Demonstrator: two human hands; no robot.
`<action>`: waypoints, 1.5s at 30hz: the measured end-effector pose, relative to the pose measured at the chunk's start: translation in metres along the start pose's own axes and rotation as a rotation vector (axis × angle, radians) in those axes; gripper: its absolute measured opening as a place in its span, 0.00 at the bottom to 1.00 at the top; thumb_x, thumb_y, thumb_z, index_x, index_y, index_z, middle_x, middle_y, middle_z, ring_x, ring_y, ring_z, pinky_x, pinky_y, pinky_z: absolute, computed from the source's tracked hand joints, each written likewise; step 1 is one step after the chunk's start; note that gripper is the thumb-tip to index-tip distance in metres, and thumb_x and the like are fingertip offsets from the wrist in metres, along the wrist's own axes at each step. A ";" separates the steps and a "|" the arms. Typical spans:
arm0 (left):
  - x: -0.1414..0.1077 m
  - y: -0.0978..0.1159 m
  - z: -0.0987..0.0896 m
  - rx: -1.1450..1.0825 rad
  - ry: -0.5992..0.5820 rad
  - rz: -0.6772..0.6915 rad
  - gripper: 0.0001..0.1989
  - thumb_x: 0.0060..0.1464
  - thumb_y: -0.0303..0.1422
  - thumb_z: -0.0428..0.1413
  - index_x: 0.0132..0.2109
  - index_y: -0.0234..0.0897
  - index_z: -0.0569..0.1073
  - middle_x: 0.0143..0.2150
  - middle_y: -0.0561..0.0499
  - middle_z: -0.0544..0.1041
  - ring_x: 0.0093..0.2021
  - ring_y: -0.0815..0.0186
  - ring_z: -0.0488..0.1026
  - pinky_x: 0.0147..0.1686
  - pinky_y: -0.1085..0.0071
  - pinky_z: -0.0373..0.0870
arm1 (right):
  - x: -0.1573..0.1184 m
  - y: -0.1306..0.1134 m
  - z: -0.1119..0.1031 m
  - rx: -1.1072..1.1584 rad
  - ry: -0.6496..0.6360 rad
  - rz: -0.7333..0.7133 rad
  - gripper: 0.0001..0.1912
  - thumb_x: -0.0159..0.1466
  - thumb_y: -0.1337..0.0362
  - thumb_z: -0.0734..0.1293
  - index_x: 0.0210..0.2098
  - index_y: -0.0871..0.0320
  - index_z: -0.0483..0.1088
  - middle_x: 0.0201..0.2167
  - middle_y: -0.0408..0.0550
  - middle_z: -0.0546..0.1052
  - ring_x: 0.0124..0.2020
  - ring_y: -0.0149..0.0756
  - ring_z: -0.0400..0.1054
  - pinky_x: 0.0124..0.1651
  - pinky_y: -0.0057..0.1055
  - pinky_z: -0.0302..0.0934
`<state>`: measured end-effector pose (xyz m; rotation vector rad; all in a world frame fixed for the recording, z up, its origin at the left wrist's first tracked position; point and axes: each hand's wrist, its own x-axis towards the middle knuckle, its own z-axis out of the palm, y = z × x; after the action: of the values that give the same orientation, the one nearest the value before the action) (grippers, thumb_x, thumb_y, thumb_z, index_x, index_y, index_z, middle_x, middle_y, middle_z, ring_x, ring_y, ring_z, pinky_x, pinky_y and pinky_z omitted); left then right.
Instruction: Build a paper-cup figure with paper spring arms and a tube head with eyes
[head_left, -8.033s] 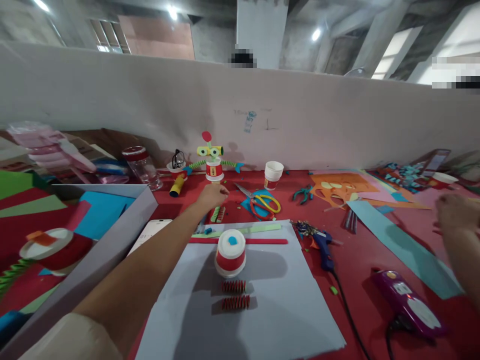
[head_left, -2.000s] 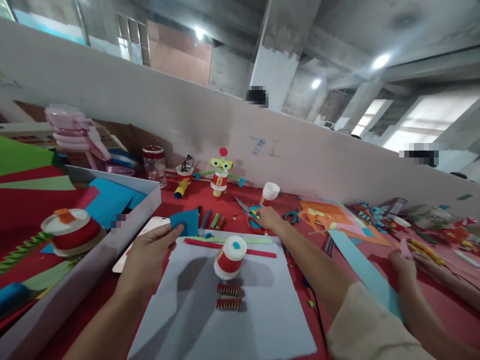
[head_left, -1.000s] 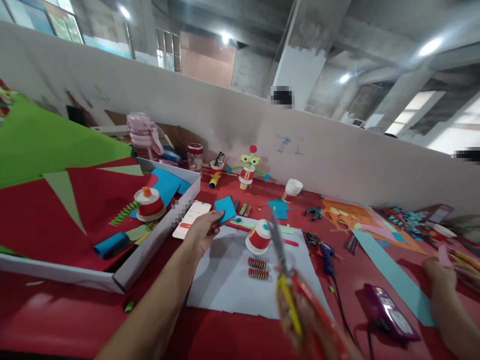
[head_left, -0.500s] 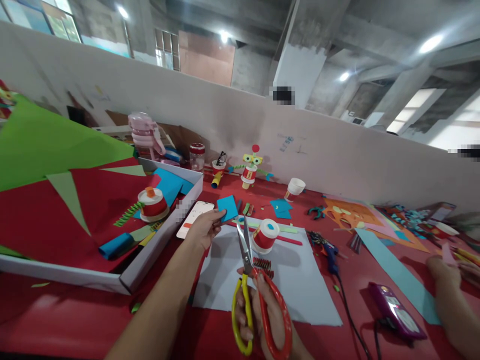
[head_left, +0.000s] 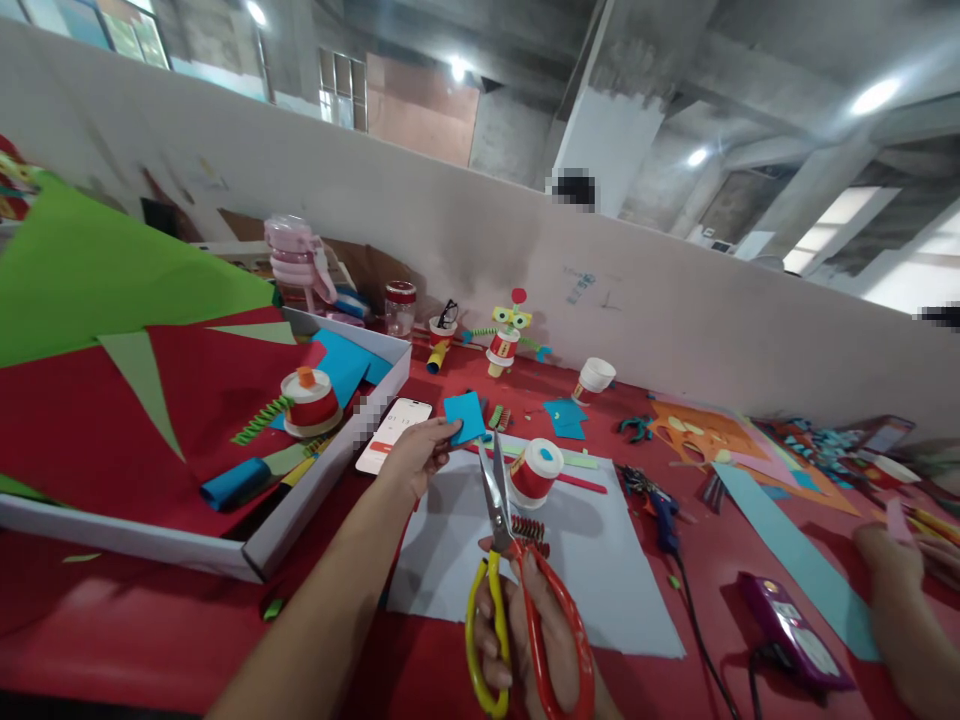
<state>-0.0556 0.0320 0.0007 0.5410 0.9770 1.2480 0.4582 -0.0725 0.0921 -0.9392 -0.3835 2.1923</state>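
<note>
A small blue paper square (head_left: 465, 417) is pinched by its left edge in my left hand (head_left: 421, 455). My right hand (head_left: 525, 620) grips scissors (head_left: 496, 500) with one yellow and one red handle. Their blades are slightly parted and point up toward the paper's lower right corner. Right beside the blades, a red and white paper cup (head_left: 536, 473) stands upside down on white sheets (head_left: 592, 580), a blue spot on its top. Red and green folded paper springs (head_left: 529, 528) lie below the cup, partly behind the scissors.
A white tray (head_left: 259, 555) with coloured paper is at left, a phone (head_left: 394, 435) beside it. A cup figure (head_left: 504, 345) stands by the wall. At right are a glue gun (head_left: 662, 515), a purple device (head_left: 795, 630) and another person's hands (head_left: 892, 550).
The view has shifted slightly. Both hands keep their hold on the blue square and the scissors, and the blade tips now look a little closer together.
</note>
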 end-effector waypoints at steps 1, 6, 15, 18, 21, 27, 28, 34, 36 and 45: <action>0.000 0.000 0.000 -0.005 -0.004 -0.014 0.12 0.37 0.25 0.68 0.26 0.34 0.70 0.22 0.54 0.72 0.20 0.75 0.67 0.15 0.82 0.54 | 0.002 0.002 0.003 -0.043 -0.098 0.010 0.16 0.70 0.56 0.64 0.51 0.62 0.71 0.48 0.46 0.76 0.43 0.43 0.74 0.39 0.39 0.72; 0.000 -0.001 -0.001 -0.028 -0.042 -0.075 0.12 0.38 0.26 0.68 0.26 0.34 0.70 0.20 0.57 0.68 0.18 0.78 0.61 0.14 0.83 0.52 | 0.006 0.006 0.018 -0.177 -0.490 -0.016 0.17 0.72 0.58 0.62 0.55 0.61 0.69 0.50 0.46 0.74 0.47 0.46 0.73 0.42 0.44 0.72; -0.011 0.000 0.006 0.039 -0.230 -0.175 0.16 0.36 0.26 0.71 0.25 0.33 0.69 0.19 0.59 0.64 0.17 0.79 0.61 0.14 0.84 0.48 | 0.013 0.019 0.058 -0.126 -0.754 -0.102 0.18 0.71 0.58 0.64 0.55 0.63 0.69 0.54 0.50 0.73 0.50 0.48 0.72 0.45 0.45 0.71; -0.016 0.001 0.009 0.071 -0.288 -0.195 0.16 0.37 0.27 0.71 0.26 0.33 0.70 0.21 0.56 0.67 0.22 0.73 0.71 0.14 0.84 0.46 | 0.017 0.023 0.072 -0.024 -0.748 -0.077 0.19 0.67 0.56 0.68 0.53 0.61 0.71 0.54 0.48 0.73 0.50 0.51 0.71 0.44 0.43 0.71; -0.018 0.002 0.009 0.087 -0.319 -0.192 0.16 0.35 0.27 0.72 0.26 0.32 0.71 0.22 0.54 0.70 0.23 0.72 0.73 0.14 0.84 0.45 | 0.020 0.027 0.084 0.079 -0.712 -0.033 0.18 0.70 0.56 0.64 0.53 0.63 0.71 0.52 0.47 0.74 0.50 0.52 0.71 0.44 0.44 0.71; -0.018 0.005 0.005 0.095 -0.362 -0.184 0.16 0.31 0.29 0.73 0.26 0.31 0.74 0.23 0.52 0.74 0.21 0.74 0.71 0.14 0.83 0.45 | 0.024 0.046 0.082 0.172 -0.530 0.035 0.20 0.68 0.55 0.67 0.54 0.61 0.71 0.54 0.50 0.73 0.49 0.48 0.72 0.46 0.45 0.72; -0.018 0.006 0.004 0.094 -0.363 -0.184 0.16 0.31 0.28 0.73 0.27 0.31 0.74 0.22 0.52 0.74 0.21 0.73 0.71 0.14 0.83 0.45 | 0.025 0.050 0.077 0.152 -0.499 0.036 0.21 0.68 0.55 0.68 0.56 0.60 0.69 0.54 0.51 0.73 0.50 0.47 0.72 0.46 0.46 0.72; -0.021 0.010 0.003 0.077 -0.353 -0.198 0.17 0.30 0.27 0.74 0.29 0.28 0.76 0.23 0.50 0.75 0.22 0.70 0.74 0.14 0.83 0.49 | 0.026 0.057 0.046 0.006 -0.368 0.004 0.17 0.71 0.58 0.63 0.57 0.58 0.68 0.55 0.48 0.72 0.51 0.46 0.71 0.48 0.47 0.71; -0.020 0.008 0.004 0.055 -0.325 -0.204 0.17 0.31 0.26 0.73 0.29 0.30 0.74 0.22 0.52 0.73 0.23 0.69 0.76 0.14 0.83 0.49 | 0.021 0.046 0.035 0.004 -0.367 0.001 0.17 0.71 0.58 0.64 0.56 0.58 0.68 0.55 0.49 0.72 0.51 0.45 0.71 0.49 0.47 0.70; -0.004 0.000 0.002 -0.049 -0.138 -0.221 0.15 0.46 0.22 0.66 0.27 0.36 0.66 0.23 0.53 0.73 0.27 0.67 0.79 0.12 0.84 0.52 | -0.010 -0.014 -0.014 0.268 -0.495 0.120 0.17 0.43 0.73 0.65 0.04 0.50 0.61 0.09 0.42 0.67 0.19 0.36 0.67 0.08 0.20 0.40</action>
<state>-0.0537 0.0286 0.0030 0.4613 0.8624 1.0214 0.4796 -0.0697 0.0948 -0.2732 -0.2527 2.5003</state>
